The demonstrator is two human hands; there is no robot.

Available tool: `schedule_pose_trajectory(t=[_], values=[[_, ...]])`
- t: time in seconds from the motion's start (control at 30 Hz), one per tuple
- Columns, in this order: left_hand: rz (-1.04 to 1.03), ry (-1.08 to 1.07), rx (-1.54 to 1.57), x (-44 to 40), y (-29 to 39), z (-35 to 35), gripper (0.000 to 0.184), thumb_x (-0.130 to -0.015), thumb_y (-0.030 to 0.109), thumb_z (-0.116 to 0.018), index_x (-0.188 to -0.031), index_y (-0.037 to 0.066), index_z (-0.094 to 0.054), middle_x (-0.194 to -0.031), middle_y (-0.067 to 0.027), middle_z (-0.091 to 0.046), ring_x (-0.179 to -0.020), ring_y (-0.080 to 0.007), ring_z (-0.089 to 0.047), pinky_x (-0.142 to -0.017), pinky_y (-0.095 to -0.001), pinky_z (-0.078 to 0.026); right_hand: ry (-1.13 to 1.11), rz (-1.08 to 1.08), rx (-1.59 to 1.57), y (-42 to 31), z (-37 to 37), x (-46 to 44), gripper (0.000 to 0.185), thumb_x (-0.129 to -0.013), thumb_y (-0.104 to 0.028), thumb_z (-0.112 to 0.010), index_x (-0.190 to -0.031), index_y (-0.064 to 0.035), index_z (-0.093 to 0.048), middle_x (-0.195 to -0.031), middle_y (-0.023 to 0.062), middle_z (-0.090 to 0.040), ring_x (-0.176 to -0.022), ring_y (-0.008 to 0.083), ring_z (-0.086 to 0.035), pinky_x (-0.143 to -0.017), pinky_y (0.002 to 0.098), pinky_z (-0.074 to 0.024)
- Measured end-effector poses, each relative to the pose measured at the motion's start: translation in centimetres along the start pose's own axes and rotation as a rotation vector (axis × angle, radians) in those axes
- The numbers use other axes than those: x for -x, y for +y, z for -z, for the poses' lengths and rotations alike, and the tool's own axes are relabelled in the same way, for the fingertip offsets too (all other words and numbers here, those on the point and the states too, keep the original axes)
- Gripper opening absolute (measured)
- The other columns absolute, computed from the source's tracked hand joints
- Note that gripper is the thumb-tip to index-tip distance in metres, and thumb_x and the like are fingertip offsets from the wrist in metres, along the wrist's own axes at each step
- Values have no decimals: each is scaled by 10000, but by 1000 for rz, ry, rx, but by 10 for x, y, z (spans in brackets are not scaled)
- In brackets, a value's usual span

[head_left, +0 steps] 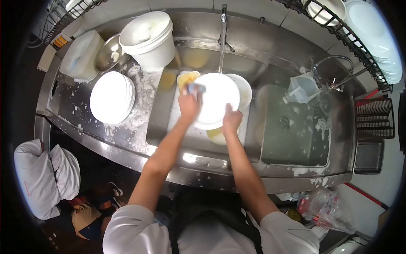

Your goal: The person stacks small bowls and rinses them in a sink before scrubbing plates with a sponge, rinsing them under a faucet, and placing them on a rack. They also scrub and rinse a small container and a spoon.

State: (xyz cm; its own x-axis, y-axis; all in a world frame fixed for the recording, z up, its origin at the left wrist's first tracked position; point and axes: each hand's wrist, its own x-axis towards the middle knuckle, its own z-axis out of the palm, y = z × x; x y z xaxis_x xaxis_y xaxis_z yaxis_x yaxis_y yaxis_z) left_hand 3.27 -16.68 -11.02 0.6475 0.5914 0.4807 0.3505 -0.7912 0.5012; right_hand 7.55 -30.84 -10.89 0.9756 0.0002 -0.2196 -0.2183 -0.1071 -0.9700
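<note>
Head view, left: stacked plates (111, 98), white, round, on foam-streaked steel counter (141, 111).
Left hand (189, 106): closed round a blurred blue-grey pad (196, 88); scrubbing seems underway.
White plate (218, 95): smooth disc above the middle basin (157, 122), beneath running tap (223, 19).
Right hand (232, 120): gripping its near rim; further wiping would call for steady hold.
Right basin (292, 142): cloudy water, translucent jug (302, 89).

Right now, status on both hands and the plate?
Left hand pressing blurred scrubber on white plate. Right hand gripping plate's near edge. Tap running at far edge; another dish partly underneath.
</note>
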Motion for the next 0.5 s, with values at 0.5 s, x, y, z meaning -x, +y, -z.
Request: schedule_pose_trajectory(t=[0.5], values=[[688,-974,771,-67,-15,27,584,-846,348,-617,-1202,-95,-479,-1210,-249,-538,-1095,-311,-547,-899,-436,-470,-398,-266,-359,-19,56,-45,330,-867,-122,-617,-1091,113,-559,-964,180,-639,-808,243,-647,-697,353,-547]])
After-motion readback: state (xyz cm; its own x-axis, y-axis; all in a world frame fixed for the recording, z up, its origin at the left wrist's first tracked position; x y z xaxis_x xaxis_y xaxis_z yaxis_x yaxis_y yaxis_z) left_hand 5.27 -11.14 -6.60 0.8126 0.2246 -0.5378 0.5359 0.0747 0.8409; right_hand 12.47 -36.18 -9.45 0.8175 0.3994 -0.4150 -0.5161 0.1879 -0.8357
